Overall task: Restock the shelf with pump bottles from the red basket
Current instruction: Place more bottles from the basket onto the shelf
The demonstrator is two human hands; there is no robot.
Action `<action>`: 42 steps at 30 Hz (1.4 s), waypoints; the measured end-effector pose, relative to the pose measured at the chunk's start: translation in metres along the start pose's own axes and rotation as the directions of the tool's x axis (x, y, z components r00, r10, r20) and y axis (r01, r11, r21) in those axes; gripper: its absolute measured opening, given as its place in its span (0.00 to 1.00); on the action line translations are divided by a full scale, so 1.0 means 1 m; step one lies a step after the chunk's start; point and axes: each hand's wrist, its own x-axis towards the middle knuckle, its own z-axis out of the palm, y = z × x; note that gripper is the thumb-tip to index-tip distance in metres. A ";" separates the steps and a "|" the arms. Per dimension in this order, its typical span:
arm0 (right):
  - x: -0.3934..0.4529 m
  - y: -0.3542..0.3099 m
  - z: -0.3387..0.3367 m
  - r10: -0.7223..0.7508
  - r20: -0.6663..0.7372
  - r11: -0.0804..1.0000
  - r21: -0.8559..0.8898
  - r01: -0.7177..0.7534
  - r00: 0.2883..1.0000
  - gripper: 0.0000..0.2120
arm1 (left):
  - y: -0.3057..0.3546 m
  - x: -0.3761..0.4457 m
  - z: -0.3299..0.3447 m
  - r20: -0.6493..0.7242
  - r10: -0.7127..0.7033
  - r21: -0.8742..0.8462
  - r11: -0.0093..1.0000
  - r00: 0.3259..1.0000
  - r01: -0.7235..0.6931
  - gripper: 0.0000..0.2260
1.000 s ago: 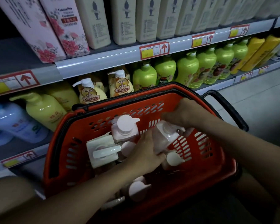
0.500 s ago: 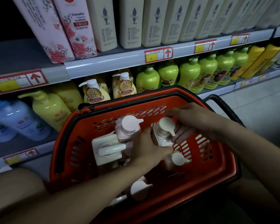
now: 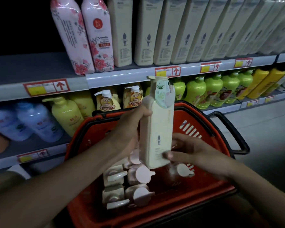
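Note:
A tall cream pump bottle [image 3: 157,129] with a round green tag at its neck is held upright above the red basket [image 3: 196,201]. My left hand [image 3: 132,129] grips its left side near the shoulder. My right hand [image 3: 187,152] holds its lower right corner with the fingers against the base. Several more pump bottles [image 3: 138,176], cream and pink, stand in the basket with their pump heads up. The upper shelf [image 3: 39,66] has bare grey space left of two pink floral bottles [image 3: 89,38]. A row of matching cream bottles [image 3: 171,30] stands to their right.
The lower shelf holds blue bottles [image 3: 33,120], yellow pump bottles [image 3: 66,116] and green bottles [image 3: 211,89]. Red and yellow price tags [image 3: 46,87] line the shelf edges. The basket's black handle [image 3: 234,134] sticks out to the right over grey floor [image 3: 262,122].
Both hands were down among the bottles in the basket. They have lifted one cream bottle out and raised it upright, and the view has tilted up toward the upper shelf.

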 end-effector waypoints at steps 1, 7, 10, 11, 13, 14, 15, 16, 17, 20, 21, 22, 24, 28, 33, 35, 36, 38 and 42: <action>0.004 -0.003 0.008 -0.009 -0.039 0.998 0.058 0.011 0.999 0.23 | 0.002 0.000 -0.002 0.006 0.000 0.005 1.000 1.000 0.000 0.20; 0.024 -0.032 0.029 -0.080 -0.156 0.982 0.158 0.105 0.984 0.19 | 0.017 -0.003 -0.022 -0.024 0.159 0.106 0.982 0.987 -0.156 0.23; 0.027 -0.065 0.037 -0.178 -0.296 0.978 0.055 0.203 0.939 0.22 | 0.043 -0.020 -0.036 0.032 0.353 0.310 0.886 0.935 -0.345 0.19; 0.026 -0.077 0.041 -0.206 -0.315 0.975 0.015 0.222 0.926 0.22 | 0.052 -0.030 -0.038 0.028 0.415 0.378 0.838 0.909 -0.394 0.17; 0.020 -0.099 0.053 -0.250 -0.310 0.966 -0.018 0.257 0.917 0.22 | 0.068 -0.053 -0.045 -0.022 0.527 0.444 0.767 0.850 -0.464 0.17; 0.018 -0.109 0.060 -0.279 -0.287 0.959 -0.027 0.284 0.916 0.22 | 0.076 -0.066 -0.050 -0.060 0.571 0.451 0.747 0.819 -0.488 0.18; 0.018 -0.119 0.069 -0.303 -0.265 0.951 -0.030 0.306 0.916 0.22 | 0.083 -0.080 -0.058 -0.089 0.588 0.452 0.743 0.804 -0.493 0.19; 0.017 -0.130 0.078 -0.320 -0.252 0.946 -0.033 0.323 0.913 0.23 | 0.091 -0.092 -0.066 -0.098 0.585 0.454 0.746 0.805 -0.487 0.21; 0.018 -0.142 0.088 -0.338 -0.245 0.940 -0.043 0.338 0.909 0.24 | 0.101 -0.105 -0.075 -0.090 0.575 0.459 0.748 0.813 -0.478 0.22; 0.024 -0.186 0.115 -0.435 -0.218 0.900 -0.120 0.419 0.874 0.27 | 0.141 -0.139 -0.100 -0.092 0.584 0.511 0.723 0.807 -0.465 0.25; 0.027 -0.203 0.124 -0.485 -0.221 0.874 -0.170 0.456 0.846 0.28 | 0.156 -0.147 -0.108 -0.105 0.603 0.523 0.710 0.791 -0.472 0.24; 0.031 -0.221 0.132 -0.533 -0.225 0.843 -0.216 0.492 0.815 0.28 | 0.172 -0.154 -0.115 -0.124 0.627 0.529 0.698 0.769 -0.483 0.22; 0.041 -0.255 0.148 -0.607 -0.232 0.792 -0.246 0.559 0.760 0.27 | 0.206 -0.165 -0.127 -0.150 0.676 0.547 0.665 0.721 -0.509 0.23; 0.060 -0.314 0.172 -0.654 -0.243 0.755 -0.144 0.640 0.717 0.23 | 0.266 -0.179 -0.141 -0.121 0.777 0.632 0.540 0.618 -0.555 0.22; 0.078 -0.393 0.181 -0.737 -0.245 0.675 -0.239 0.698 0.630 0.17 | 0.340 -0.170 -0.142 -0.175 0.901 0.667 0.404 0.396 -0.625 0.20; 0.095 -0.423 0.175 -0.790 -0.270 0.613 -0.348 0.710 0.550 0.13 | 0.367 -0.158 -0.141 -0.183 0.924 0.670 0.367 0.335 -0.645 0.19; 0.106 -0.437 0.170 -0.814 -0.266 0.580 -0.420 0.698 0.516 0.11 | 0.378 -0.151 -0.143 -0.191 0.932 0.678 0.353 0.309 -0.645 0.19; 0.130 -0.463 0.160 -0.842 -0.209 0.522 -0.547 0.654 0.497 0.09 | 0.394 -0.133 -0.150 -0.226 0.936 0.685 0.351 0.271 -0.638 0.19; 0.178 -0.492 0.145 -0.797 -0.089 0.494 -0.666 0.560 0.597 0.12 | 0.408 -0.098 -0.171 -0.342 0.894 0.710 0.449 0.290 -0.543 0.20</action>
